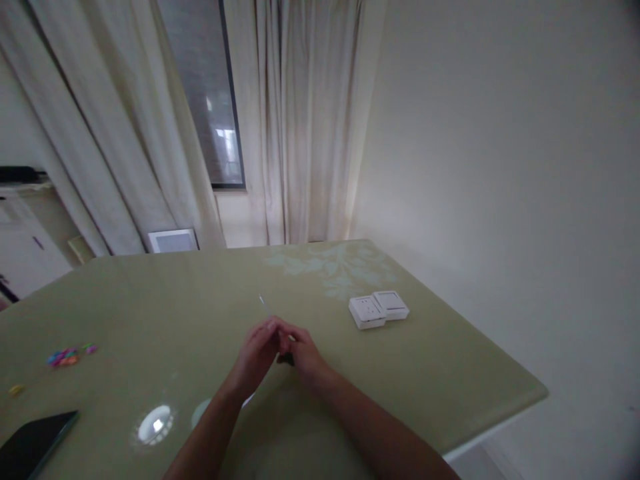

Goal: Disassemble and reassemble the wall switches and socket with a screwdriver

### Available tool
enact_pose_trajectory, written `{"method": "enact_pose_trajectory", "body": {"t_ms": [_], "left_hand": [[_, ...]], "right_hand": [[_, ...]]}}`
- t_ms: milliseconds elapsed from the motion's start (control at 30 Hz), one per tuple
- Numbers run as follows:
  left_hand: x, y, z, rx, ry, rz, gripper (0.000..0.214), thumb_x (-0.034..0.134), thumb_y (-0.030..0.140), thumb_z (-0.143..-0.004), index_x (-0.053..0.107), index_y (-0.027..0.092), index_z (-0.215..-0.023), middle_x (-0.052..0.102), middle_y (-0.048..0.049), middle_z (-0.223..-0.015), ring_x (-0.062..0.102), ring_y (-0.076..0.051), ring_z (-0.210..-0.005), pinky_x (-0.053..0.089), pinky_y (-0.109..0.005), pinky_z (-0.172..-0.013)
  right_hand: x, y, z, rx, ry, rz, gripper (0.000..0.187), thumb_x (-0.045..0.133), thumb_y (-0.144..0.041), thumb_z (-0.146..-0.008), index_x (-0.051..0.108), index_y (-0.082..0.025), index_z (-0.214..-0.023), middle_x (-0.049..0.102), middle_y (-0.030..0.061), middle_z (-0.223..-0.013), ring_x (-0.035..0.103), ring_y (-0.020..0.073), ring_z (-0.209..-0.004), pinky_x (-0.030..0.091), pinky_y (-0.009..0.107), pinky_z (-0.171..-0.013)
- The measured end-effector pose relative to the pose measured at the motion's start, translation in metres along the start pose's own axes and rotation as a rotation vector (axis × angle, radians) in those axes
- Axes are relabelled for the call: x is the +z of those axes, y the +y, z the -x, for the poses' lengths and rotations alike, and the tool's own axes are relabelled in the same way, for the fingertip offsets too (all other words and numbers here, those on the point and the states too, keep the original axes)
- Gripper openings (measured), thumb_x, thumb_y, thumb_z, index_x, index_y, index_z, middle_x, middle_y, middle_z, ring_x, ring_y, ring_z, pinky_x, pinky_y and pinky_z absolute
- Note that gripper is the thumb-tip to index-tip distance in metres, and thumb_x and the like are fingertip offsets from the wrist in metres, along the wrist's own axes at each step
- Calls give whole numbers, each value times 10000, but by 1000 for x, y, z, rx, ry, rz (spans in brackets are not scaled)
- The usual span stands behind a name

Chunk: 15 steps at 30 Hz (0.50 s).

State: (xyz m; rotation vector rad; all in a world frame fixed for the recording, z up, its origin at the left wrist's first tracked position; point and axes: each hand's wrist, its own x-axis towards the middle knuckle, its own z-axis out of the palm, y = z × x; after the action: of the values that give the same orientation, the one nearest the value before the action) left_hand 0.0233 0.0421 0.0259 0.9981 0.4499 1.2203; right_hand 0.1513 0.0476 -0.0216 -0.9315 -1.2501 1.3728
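Note:
My left hand (pixel 260 350) and my right hand (pixel 305 353) meet above the middle of the table, fingers closed together. Beyond the fingertips a thin pale shaft (pixel 263 303) sticks out, pointing away and slightly left. Below my right hand shows a dark piece (pixel 286 359), seemingly the handle end of the same tool, which looks like a screwdriver. My fingers hide its middle and anything else between them. Beside my left forearm, a narrow white edge (pixel 249 400) peeks out; what it belongs to is hidden.
Two white wall-socket pieces (pixel 367 312) lie side by side at the right on the green tabletop (pixel 175 300). Small colourful bits (pixel 65 357) and a yellow piece (pixel 17 389) lie left. A dark flat device (pixel 37 443) occupies the near left corner. The wall borders the right.

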Motion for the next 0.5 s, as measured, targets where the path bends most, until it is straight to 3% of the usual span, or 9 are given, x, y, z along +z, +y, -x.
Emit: {"method": "enact_pose_trajectory", "body": {"t_ms": [100, 300, 500], "left_hand": [[2, -19, -3, 1, 46, -78, 430, 887, 549, -848, 724, 161, -760, 567, 19, -636, 492, -142, -646, 421, -251, -648], [-6, -36, -5, -18, 100, -209, 520, 839, 649, -853, 671, 173, -726, 525, 29, -642, 457, -140, -638, 393, -253, -622], [-7, -49, -3, -35, 83, -374, 552, 828, 698, -831, 675, 178, -729, 481, 42, -615, 412, -134, -595, 313, -257, -566]], "right_hand": [[-9, -9, -6, 4, 76, -125, 193, 749, -392, -737, 727, -208, -792, 598, -25, -656, 543, 137, -628, 478, 280, -653], [-8, -12, -9, 45, 182, -261, 417, 768, -410, -706, 817, -187, -1055, 648, -24, -656, 525, 134, -544, 415, 269, -562], [-11, -24, -4, 36, 272, -334, 372, 752, -397, -716, 856, -174, -995, 722, 21, -761, 555, 131, -629, 386, 251, -583]]}}
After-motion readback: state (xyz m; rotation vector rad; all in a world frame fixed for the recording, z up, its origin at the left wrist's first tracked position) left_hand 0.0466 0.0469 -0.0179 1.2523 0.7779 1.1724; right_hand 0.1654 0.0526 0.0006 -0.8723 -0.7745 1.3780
